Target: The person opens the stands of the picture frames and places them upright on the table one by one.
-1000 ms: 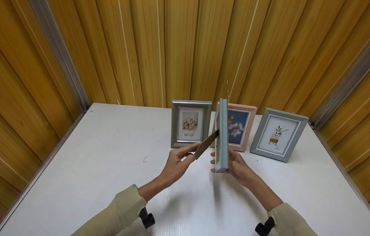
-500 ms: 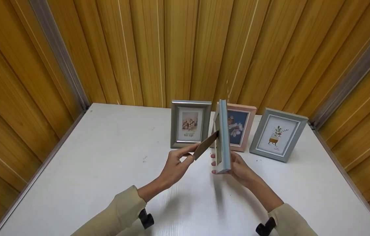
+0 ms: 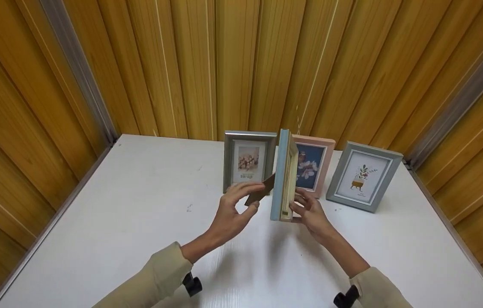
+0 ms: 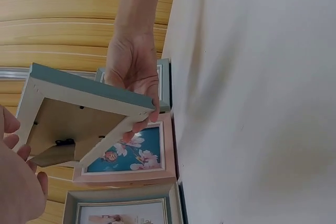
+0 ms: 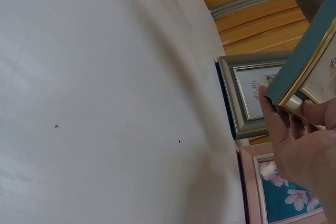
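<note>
A light-blue photo frame [image 3: 280, 179] is held up edge-on over the white table, its cream-and-gold front facing right. My right hand [image 3: 313, 215] grips its lower part, thumb on the front and fingers behind, as the right wrist view shows. On the frame's brown back, the stand leg [image 3: 262, 191] is swung out to the left. My left hand [image 3: 234, 210] is beside this leg, thumb and fingers spread apart around it, fingertips right at its edge. In the left wrist view the backing board [image 4: 79, 121] shows small dark clips, with the leg [image 4: 56, 154] hinged out.
Behind the hands stand a grey-silver photo frame [image 3: 228, 162], a pink one [image 3: 325, 167] with a blossom picture, and a grey-green one [image 3: 386, 184] with a plant picture. The white table [image 3: 151, 205] meets yellow wood-look panels [image 3: 237, 64] at the back and sides.
The blue frame has turned, so its front now shows on the right, and it has shifted slightly left. The left thumb and fingers have spread from their pinch on the stand leg.
</note>
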A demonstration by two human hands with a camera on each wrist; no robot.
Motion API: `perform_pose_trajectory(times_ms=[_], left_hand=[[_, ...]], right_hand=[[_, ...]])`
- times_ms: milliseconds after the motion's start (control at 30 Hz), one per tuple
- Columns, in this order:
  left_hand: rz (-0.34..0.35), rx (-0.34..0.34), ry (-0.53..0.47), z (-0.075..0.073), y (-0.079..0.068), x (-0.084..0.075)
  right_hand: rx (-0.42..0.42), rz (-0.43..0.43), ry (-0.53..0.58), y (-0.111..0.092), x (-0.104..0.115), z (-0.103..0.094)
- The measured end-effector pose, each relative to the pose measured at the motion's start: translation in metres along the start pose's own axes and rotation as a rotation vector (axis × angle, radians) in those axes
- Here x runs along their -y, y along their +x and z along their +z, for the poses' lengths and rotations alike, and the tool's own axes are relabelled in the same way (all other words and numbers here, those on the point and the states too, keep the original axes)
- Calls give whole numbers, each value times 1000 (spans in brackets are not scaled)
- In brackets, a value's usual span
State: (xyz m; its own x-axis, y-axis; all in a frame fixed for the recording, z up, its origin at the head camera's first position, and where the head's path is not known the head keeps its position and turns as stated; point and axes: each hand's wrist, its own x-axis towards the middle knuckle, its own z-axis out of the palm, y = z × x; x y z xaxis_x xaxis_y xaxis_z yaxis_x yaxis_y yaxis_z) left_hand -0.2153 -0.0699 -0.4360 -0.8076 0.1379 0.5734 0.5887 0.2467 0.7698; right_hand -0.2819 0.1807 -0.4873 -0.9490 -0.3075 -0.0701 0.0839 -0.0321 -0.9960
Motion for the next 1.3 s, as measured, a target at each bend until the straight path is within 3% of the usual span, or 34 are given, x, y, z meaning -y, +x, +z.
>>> perform_pose_trajectory(times_ms=[200, 433, 633, 933, 1200, 1300], left_hand=[[39, -42, 61, 3, -3, 6], [-54, -28, 39, 3, -5, 12], [-129, -38, 55, 1, -7, 20], [-222, -104, 178, -7, -8, 29], [-364, -180, 197, -15, -7, 37], [-389, -217, 207, -18, -7, 42]], right_hand=[[-121, -34, -63, 0, -1, 5], [-227, -121, -181, 0, -6, 11], [-264, -226, -303, -1, -10, 14], [-282, -294, -344, 1, -9, 20], [-284, -370, -365, 3, -5, 36], [-275, -404, -373, 4, -5, 42]])
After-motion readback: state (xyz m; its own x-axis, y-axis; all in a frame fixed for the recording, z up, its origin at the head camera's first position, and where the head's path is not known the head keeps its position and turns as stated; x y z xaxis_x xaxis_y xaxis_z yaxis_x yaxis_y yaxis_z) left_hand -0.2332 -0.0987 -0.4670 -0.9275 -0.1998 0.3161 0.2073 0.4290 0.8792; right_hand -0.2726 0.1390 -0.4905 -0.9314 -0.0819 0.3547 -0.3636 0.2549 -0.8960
